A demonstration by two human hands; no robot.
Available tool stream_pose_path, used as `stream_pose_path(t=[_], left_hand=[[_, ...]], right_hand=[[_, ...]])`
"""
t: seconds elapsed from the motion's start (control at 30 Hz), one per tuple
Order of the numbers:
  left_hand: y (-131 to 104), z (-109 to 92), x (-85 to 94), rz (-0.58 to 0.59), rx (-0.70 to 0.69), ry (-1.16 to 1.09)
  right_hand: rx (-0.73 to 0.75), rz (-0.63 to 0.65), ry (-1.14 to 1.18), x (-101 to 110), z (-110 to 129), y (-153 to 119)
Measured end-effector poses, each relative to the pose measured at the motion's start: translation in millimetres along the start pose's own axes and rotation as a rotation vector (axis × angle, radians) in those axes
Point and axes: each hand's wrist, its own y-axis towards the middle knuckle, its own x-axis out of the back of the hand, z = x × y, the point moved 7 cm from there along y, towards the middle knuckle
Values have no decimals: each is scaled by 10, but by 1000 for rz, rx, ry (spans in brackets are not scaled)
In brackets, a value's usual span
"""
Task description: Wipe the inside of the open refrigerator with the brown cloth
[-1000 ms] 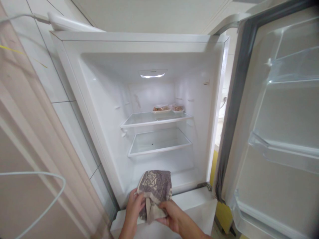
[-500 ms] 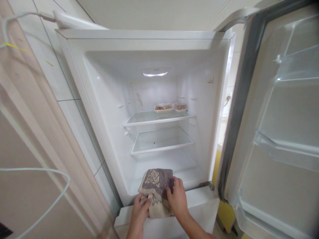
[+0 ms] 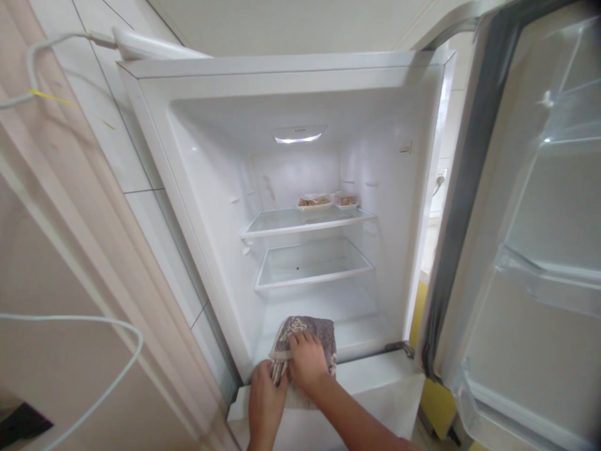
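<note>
A folded grey-brown towel (image 3: pixel 326 333) with a cream pattern and a pale border lies at the front of the open fridge, on the compartment's front floor. Its lower part hangs over the white front (image 3: pixel 370 382) below. My left hand (image 3: pixel 267 398) is closed on the towel's left edge, thumb and fingers pinching the layered folds. Across the towel's middle lies my right hand (image 3: pixel 308 360), its fingers curled over the top layer near the pale border. The right thumb is mostly hidden. Both hands are close together.
Two glass shelves (image 3: pixel 307 285) are inside; packaged food trays (image 3: pixel 315 201) sit at the back of the upper one. The fridge door (image 3: pixel 544 207) with clear bins stands open at right. A pale cable (image 3: pixel 107 319) loops at left before a wooden frame (image 3: pixel 117 250).
My right hand has moved left from the towel's right edge onto its middle. My left hand keeps its grip on the left edge. The view has shifted slightly.
</note>
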Motion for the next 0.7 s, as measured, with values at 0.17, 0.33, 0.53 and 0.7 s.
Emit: stream_pose_path(t=[0.17,0.33,0.53,0.7], left_hand=[[-43,37,-18,-9,177,-115],[-43,10,-294,226,418,-516],[-340,-227,-492,443,839,-1038],[-318,-616,-638,503,946,-1172]], right_hand=[[-154,-89,192,209,-356,209],[-160,-159,421,455,-615,322],[-36,-187,596,857,-687,307],[73,-232,528,1298,-555,375]])
